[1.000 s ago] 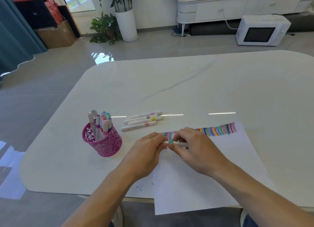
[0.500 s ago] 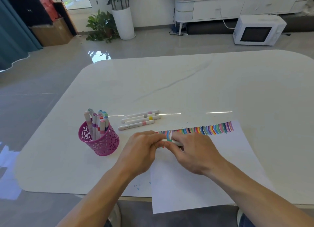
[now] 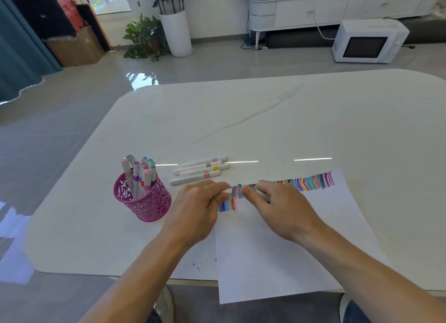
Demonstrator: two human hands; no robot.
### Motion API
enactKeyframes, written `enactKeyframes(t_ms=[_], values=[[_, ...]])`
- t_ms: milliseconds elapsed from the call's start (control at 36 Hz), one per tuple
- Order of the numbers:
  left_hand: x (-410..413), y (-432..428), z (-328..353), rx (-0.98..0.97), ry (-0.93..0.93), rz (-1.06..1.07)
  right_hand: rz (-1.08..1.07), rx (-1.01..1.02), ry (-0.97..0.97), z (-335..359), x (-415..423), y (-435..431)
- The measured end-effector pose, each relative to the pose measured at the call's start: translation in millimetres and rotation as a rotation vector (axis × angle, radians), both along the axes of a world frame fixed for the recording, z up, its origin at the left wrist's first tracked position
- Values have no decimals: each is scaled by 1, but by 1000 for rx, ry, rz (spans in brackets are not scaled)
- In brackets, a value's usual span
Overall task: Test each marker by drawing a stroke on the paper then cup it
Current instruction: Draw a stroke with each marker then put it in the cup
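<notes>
On the white table [image 3: 289, 120], near its front edge, both hands meet over the top-left corner of the paper [image 3: 277, 257]. Left hand [image 3: 193, 210] is curled, thumb & forefinger pinched on sth small and white at the fingertips, prob. a cap, but too little shows to be sure. Right hand [image 3: 282, 209] is closed round a white marker [image 3: 263, 195]; only a short bit of barrel shows between thumb & fingers, tip end hidden behind the thumb. The 2 hands' fingertips sit just apart, w/ coloured strokes [image 3: 311, 181] visible in the gap. Strokes run in a row along the paper's top edge from the right corner to the hands, and a 2nd short row sits just below at the left end, partly under the left hand. Paper's near edge overhangs the table front. Left of the hands stands a pink cut-out cup [image 3: 144, 199], upright, w/ approx. 7 markers in it, caps up. Between cup and paper, beyond the left hand, 4 loose markers [image 3: 200, 169] lie side by side on the table, roughly parallel, white w/ pink, grey, yellow & pink bands; nearest one is close to the left knuckles, not touching. A few small blue ink specks [image 3: 198, 266] mark the table by the paper's left edge. On the floor beyond: a microwave [image 3: 369, 41], potted plants [image 3: 154, 33], a low white cabinet [image 3: 337, 8].
</notes>
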State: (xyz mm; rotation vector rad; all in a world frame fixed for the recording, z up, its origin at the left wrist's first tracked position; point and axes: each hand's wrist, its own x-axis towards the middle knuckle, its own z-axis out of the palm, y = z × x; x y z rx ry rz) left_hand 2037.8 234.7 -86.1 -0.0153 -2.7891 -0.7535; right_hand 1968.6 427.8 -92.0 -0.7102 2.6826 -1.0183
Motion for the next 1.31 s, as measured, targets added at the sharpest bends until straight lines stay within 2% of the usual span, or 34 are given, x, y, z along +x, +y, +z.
enactKeyframes(t_ms=[167, 306, 472, 667, 833, 1056, 1306], values=[[1, -4, -3, -35, -81, -7, -30, -156, -167, 0, -4, 1], [3, -8, 0, -55, -268, -115, -43, -350, -227, -2, -6, 0], [7, -4, 2, -74, -412, -187, -63, -558, -459, 0, -8, 0], [5, -4, -4, -40, -412, -200, -36, -468, -350, -11, -11, -2], [5, -6, -8, -48, -428, -196, -67, -459, -331, -20, -10, -7], [5, -4, -8, -42, -413, -204, -74, -547, -469, -26, -9, -11], [2, -6, -6, -70, -413, -221, -97, -530, -426, -30, -6, -12]])
